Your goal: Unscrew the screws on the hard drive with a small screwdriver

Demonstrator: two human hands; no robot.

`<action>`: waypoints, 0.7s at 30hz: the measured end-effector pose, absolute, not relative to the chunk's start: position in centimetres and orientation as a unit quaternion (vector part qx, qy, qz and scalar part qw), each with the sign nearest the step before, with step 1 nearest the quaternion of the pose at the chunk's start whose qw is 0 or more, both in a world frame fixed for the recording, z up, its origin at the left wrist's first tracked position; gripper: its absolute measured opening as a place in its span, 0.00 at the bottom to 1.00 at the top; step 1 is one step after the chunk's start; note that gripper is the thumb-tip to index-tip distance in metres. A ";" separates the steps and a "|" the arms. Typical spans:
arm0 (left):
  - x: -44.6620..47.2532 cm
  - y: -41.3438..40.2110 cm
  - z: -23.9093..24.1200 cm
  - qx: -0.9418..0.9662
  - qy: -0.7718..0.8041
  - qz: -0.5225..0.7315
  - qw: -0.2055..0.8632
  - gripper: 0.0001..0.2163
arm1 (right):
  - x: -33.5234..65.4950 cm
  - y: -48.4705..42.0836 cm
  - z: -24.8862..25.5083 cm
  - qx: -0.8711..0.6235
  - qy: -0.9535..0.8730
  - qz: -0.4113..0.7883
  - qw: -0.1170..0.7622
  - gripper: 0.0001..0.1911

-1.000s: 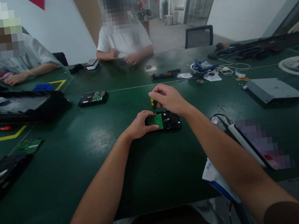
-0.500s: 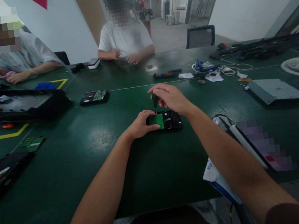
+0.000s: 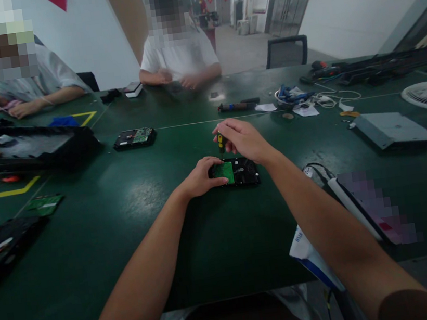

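A black hard drive [image 3: 243,173] with a green circuit board [image 3: 224,171] facing up lies flat on the dark green table [image 3: 215,233] in front of me. My left hand [image 3: 199,177] grips its left edge, fingers curled over the board. My right hand [image 3: 244,139] hovers just above the drive's far side, closed round a small screwdriver [image 3: 220,141] with a yellow and black handle, held upright with its tip down toward the board.
A second hard drive [image 3: 134,138] lies further back left, a loose green board [image 3: 44,204] and black casings [image 3: 1,251] at the left. A grey metal cover [image 3: 390,129] sits right, a bag [image 3: 347,216] near right. Two people sit across the table.
My right hand has turned the screwdriver slightly over the drive; the handle's yellow part shows again. My left hand and the drive have stayed put.
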State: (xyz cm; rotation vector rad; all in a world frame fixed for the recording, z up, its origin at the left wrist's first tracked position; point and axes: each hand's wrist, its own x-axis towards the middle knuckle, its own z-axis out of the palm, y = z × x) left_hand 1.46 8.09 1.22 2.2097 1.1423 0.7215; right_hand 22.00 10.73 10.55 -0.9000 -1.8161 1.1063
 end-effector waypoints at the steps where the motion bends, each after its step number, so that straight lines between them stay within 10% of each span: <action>1: 1.5 8.1 1.2 0.821 0.424 0.268 0.273 0.30 | 22.0 10.7 10.6 -0.358 -0.720 0.438 0.402 0.18; 21: 1.4 8.3 0.9 0.822 0.422 0.268 0.273 0.29 | 22.0 10.5 10.8 -0.340 -0.719 0.467 0.386 0.18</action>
